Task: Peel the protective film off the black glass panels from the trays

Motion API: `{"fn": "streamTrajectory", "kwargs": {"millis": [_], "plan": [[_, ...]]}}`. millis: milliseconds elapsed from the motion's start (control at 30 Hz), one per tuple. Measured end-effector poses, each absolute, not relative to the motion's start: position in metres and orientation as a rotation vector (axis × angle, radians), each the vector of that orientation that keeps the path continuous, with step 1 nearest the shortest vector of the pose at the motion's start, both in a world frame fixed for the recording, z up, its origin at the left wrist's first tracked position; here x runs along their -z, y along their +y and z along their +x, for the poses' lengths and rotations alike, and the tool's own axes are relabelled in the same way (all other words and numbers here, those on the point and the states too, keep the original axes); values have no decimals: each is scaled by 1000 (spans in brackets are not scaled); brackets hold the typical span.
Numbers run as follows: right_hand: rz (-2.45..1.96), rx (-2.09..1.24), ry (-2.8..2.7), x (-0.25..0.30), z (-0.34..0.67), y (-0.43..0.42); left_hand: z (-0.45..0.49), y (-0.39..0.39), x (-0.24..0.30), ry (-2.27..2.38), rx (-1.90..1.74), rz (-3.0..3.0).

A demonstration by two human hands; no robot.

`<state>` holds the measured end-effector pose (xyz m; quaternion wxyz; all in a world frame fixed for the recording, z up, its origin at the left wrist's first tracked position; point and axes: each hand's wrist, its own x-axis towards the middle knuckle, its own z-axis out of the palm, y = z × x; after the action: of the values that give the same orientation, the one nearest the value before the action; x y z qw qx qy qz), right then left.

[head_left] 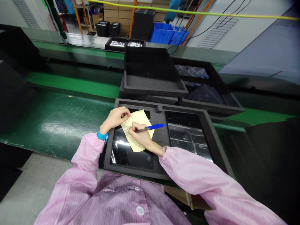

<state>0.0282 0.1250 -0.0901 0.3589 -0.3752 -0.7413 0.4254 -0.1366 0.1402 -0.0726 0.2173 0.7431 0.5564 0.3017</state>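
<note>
A yellow sheet of note paper [137,145] with handwriting on it lies over a glossy black panel [131,156] in the left recess of a dark foam tray [161,125]. My right hand [142,134] rests on the paper, closed around a ballpoint pen [153,127] with a blue cap on its upper end. The pen's tip is hidden by my fingers. At the paper's upper left edge is my left hand [117,117], fingers curled and touching the sheet. In the right recess of the tray sits a second glossy panel [187,134].
Behind the tray stand stacked dark foam trays [152,84], and to their right another tray [232,107] holds panels and clear plastic. The green bench top [58,122] extends left. Further back are blue bins [161,32], a yellow cable [187,12] and black wires.
</note>
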Motion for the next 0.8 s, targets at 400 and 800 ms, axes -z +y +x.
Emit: {"fn": "streamTrajectory", "kwargs": {"millis": [400, 800], "plan": [[-1008, -996, -1833, 89, 37, 131, -137, 141, 73, 1454, -961, 1915], [-843, -138, -1902, -13, 74, 169, -145, 133, 45, 1211, -1642, 1630]]}}
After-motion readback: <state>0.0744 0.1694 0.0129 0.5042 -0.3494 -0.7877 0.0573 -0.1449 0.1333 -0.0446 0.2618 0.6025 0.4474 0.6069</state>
